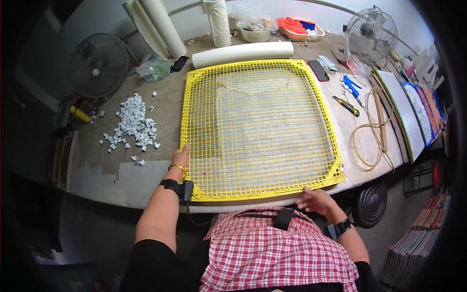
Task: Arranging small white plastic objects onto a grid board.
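A large square yellow plastic mesh rack [262, 194] lies on the table before me, with a pale sheet showing through its grid. My left hand [180, 159] is closed on its left edge near the front corner; some of the fingers are hidden by the rim. At the front edge, toward the right corner, my right hand [316, 201] is close against the rim with its fingers apart and holds nothing. A small red spot shows on the grid near the front left.
White plastic pieces [134, 119] are heaped at the left. A white roll [243, 54] lies behind the rack. To the right are a phone [318, 70], a utility knife [346, 105], a blue air gun [352, 87] and its hose [362, 127]. Two fans stand at the back corners.
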The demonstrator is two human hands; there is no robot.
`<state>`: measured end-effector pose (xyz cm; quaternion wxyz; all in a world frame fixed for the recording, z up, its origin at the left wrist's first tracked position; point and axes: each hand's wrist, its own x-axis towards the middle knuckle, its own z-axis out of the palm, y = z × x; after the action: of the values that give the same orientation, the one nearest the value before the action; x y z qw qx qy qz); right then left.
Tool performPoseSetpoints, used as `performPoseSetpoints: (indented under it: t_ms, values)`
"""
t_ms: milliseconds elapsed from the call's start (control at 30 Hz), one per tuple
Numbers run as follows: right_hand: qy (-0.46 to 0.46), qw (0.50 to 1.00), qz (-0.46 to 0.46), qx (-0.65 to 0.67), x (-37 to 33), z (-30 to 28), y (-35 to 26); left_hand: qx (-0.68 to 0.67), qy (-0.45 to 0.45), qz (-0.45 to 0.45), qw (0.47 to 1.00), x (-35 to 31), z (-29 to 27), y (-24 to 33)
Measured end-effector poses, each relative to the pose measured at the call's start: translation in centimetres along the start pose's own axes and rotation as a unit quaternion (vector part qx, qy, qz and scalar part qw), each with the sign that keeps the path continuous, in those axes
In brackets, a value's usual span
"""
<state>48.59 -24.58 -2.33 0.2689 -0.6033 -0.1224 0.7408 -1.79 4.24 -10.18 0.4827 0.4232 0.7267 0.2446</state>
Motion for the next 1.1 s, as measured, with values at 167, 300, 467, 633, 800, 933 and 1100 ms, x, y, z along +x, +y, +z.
performPoseSetpoints:
  t_ms: [167, 300, 467, 633, 800, 933, 1100]
  values:
    - [-0.020, 0.899, -0.005, -0.437, -9.0, -6.5, -13.9, 0.370, 0.104, 0.236, 0.893, -1.7, -5.9, 9.0]
    - [0.083, 0.889, -0.071, -0.444, -12.2, -11.8, -28.2, 0.363, -0.134, 0.182, 0.904, -7.7, -12.0, 27.0]
    - [0.135, 0.901, -0.288, -0.296, -3.0, -11.3, -38.9, 0.509, -0.107, 0.213, 0.827, -4.5, -8.2, 35.5]
    - [0.152, 0.903, -0.327, -0.235, 11.6, -9.7, -45.5, 0.136, 0.029, 0.329, 0.934, 9.2, -1.4, 31.4]
    - [0.257, 0.790, -0.457, -0.319, 23.2, -9.1, -49.4, 0.127, 0.155, 0.338, 0.920, 20.3, 4.1, 30.0]
    - [0.296, 0.732, -0.501, -0.353, 28.6, -8.4, -51.3, 0.004, 0.127, 0.335, 0.934, 26.9, 5.4, 29.1]
    - [0.291, 0.775, -0.471, -0.304, 33.2, -7.7, -52.8, 0.018, 0.072, 0.333, 0.940, 28.9, 5.8, 29.6]
